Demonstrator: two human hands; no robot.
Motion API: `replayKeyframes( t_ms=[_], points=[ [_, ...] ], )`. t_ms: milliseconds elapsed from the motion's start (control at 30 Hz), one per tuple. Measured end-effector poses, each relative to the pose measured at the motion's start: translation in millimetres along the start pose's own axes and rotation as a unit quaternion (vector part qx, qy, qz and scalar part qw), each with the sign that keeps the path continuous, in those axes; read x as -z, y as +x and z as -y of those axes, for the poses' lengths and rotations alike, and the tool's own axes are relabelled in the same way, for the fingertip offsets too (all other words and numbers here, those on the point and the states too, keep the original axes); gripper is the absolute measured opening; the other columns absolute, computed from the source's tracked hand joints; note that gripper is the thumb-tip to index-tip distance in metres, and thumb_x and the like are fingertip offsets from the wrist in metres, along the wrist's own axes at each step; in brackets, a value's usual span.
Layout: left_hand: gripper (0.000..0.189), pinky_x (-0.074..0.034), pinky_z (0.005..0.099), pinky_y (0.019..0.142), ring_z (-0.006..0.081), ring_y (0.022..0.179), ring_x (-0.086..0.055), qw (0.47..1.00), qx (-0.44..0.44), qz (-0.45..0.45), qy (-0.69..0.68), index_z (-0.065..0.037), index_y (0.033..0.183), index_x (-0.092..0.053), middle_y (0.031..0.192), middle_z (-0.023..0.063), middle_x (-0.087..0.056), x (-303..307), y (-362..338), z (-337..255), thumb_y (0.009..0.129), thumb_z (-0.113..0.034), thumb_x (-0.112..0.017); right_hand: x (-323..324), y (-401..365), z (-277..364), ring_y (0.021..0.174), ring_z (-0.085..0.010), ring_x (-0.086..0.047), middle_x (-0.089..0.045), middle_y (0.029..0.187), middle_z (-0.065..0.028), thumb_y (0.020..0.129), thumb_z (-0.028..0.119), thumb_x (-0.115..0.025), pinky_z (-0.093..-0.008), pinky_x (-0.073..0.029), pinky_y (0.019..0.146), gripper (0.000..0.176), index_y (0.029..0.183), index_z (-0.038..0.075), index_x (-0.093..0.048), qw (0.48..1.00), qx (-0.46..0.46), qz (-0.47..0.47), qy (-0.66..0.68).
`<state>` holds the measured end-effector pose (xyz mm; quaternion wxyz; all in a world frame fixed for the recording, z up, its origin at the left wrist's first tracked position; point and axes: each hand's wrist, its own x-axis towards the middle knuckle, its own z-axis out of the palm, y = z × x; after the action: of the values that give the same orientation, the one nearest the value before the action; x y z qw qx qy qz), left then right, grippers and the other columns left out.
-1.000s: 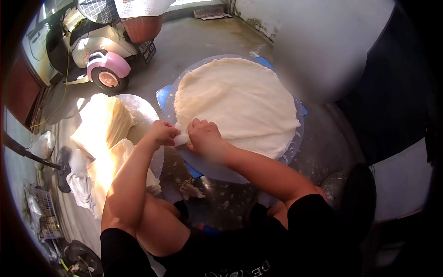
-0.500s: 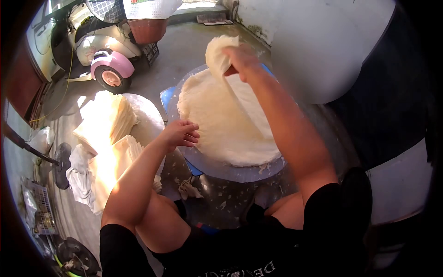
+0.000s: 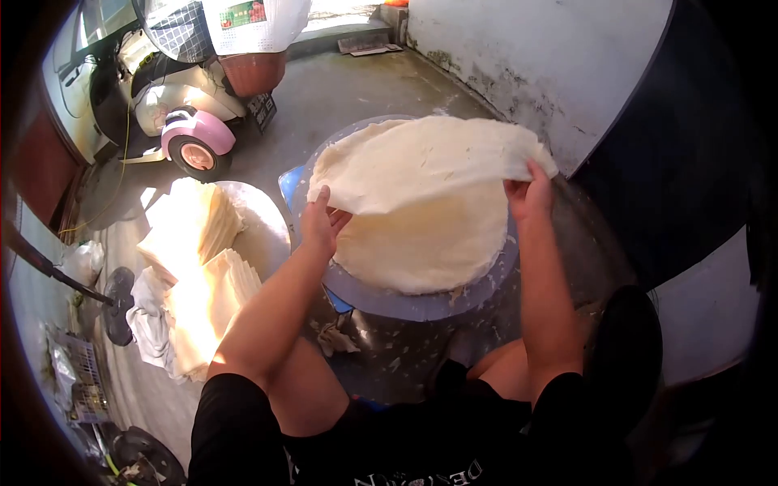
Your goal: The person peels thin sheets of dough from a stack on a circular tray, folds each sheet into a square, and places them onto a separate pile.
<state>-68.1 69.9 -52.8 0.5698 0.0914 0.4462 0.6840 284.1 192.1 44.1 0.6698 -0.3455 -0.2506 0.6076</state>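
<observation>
A thin, cream-coloured dough-like sheet point(image 3: 429, 162) stretches between my two hands, its near edge lifted. My left hand point(image 3: 322, 225) pinches it at the left corner, thumb on top. At the right end, my right hand point(image 3: 531, 193) is closed on the sheet's edge, thumb uppermost. Beneath lies a round pile of similar sheets point(image 3: 421, 251), partly covered by the raised one. The pile rests on a round grey board point(image 3: 389, 306), which has crumbs along its rim. Under the board, a bit of a blue support point(image 3: 288, 185) shows at the left.
Left of the board, folded stacks of pale sheets point(image 3: 190, 223) sit by a round white surface point(image 3: 255, 206), with a whitish cloth point(image 3: 150, 316) beside them. A scooter with a pink fender point(image 3: 198, 125) stands farther back. A stained wall point(image 3: 519, 73) rises at the right. Scraps point(image 3: 336, 338) lie on the floor.
My right hand has come down and to the right, unfurling the bunched sheet it held. My left hand, previously open beside the pile, has risen slightly and taken the sheet's left corner.
</observation>
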Motion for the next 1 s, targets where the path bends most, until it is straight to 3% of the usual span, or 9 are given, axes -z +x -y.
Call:
replayKeyframes(
  t_ms=[133,233,333,467,533,667,800,933,1000],
  points=[
    [0.029,-0.058,0.0346,0.076,0.0288,0.095,-0.07,0.982,-0.014,-0.091,0.167,0.003,0.118,-0.052,0.109,0.0174,-0.066,8,-3,6,0.095,-0.014,-0.057,128,-3,-69,0.081,-0.0217,-0.07,-0.071,0.103,-0.0072,0.095,0.021,-0.057,-0.0339,-0.058,0.058,0.03,0.123,0.008,-0.06,0.98,-0.125,-0.137,-0.066],
    [0.025,-0.056,0.0321,0.065,0.0282,0.085,-0.071,0.969,-0.008,-0.133,0.208,0.002,0.114,-0.053,0.101,0.0165,-0.067,18,2,2,0.093,-0.011,-0.058,150,-20,-74,0.073,-0.0186,-0.07,-0.072,0.094,-0.0051,0.096,0.022,-0.057,-0.0319,-0.058,0.052,0.025,0.117,0.009,-0.062,0.963,-0.142,-0.189,-0.132],
    [0.02,-0.056,0.0325,0.063,0.0245,0.072,-0.07,0.964,0.013,-0.152,0.216,0.001,0.106,-0.055,0.094,0.0156,-0.066,24,-5,-11,0.087,-0.002,-0.06,164,-28,-68,0.067,-0.0174,-0.068,-0.07,0.089,-0.0046,0.093,0.02,-0.059,-0.0307,-0.055,0.049,0.024,0.114,0.009,-0.063,0.964,-0.143,-0.185,-0.125],
    [0.027,-0.056,0.0372,0.074,0.0293,0.084,-0.07,0.904,-0.075,-0.199,0.371,0.001,0.11,-0.056,0.102,0.0174,-0.066,33,8,3,0.084,-0.002,-0.063,158,-39,-58,0.064,-0.017,-0.066,-0.07,0.086,-0.0054,0.09,0.016,-0.062,-0.0297,-0.053,0.047,0.023,0.111,0.008,-0.063,0.963,-0.127,-0.199,-0.132],
    [0.04,-0.051,0.0424,0.091,0.0347,0.105,-0.064,0.66,-0.445,-0.134,0.59,0.002,0.118,-0.055,0.116,0.0202,-0.062,2,-16,8,0.081,-0.005,-0.067,147,-44,-57,0.059,-0.017,-0.065,-0.069,0.084,-0.0063,0.087,0.013,-0.063,-0.0291,-0.053,0.046,0.022,0.108,0.006,-0.064,0.957,-0.087,-0.241,-0.138],
    [0.067,-0.039,0.0431,0.11,0.0394,0.132,-0.047,0.609,-0.404,0.226,0.644,0.002,0.139,-0.044,0.142,0.0243,-0.048,-64,-53,63,0.08,-0.012,-0.072,125,-47,-54,0.056,-0.0163,-0.064,-0.069,0.082,-0.0059,0.086,0.011,-0.063,-0.0285,-0.051,0.045,0.022,0.106,0.005,-0.065,0.959,-0.011,-0.205,-0.194],
    [0.083,-0.025,0.0425,0.122,0.0356,0.145,-0.033,0.491,-0.344,0.39,0.699,-0.001,0.149,-0.036,0.154,0.0212,-0.037,-97,-57,137,0.081,-0.029,-0.075,80,-54,-51,0.054,-0.0122,-0.061,-0.065,0.075,-0.0052,0.083,0.011,-0.062,-0.0287,-0.048,0.047,0.018,0.097,0.001,-0.066,0.949,0.101,-0.095,-0.283],
    [0.076,-0.035,0.0453,0.113,0.0391,0.135,-0.043,0.558,-0.371,0.363,0.647,0.005,0.14,-0.045,0.144,0.0253,-0.048,-108,-61,170,0.077,-0.025,-0.076,44,-54,-73,0.074,-0.0313,-0.071,-0.072,0.086,-0.0179,0.081,0.015,-0.064,-0.0421,-0.056,0.068,0.027,0.104,0.001,-0.068,0.769,0.283,0.068,-0.568],
    [0.061,-0.039,0.047,0.106,0.0398,0.124,-0.052,0.472,-0.244,0.394,0.75,0.005,0.126,-0.056,0.129,0.0248,-0.058,-114,-74,145,0.076,-0.025,-0.076,29,-52,-94,0.086,-0.0384,-0.07,-0.071,0.094,-0.0214,0.081,0.017,-0.064,-0.0466,-0.056,0.076,0.027,0.104,0.005,-0.069,0.647,0.269,0.139,-0.7]
  ],
)
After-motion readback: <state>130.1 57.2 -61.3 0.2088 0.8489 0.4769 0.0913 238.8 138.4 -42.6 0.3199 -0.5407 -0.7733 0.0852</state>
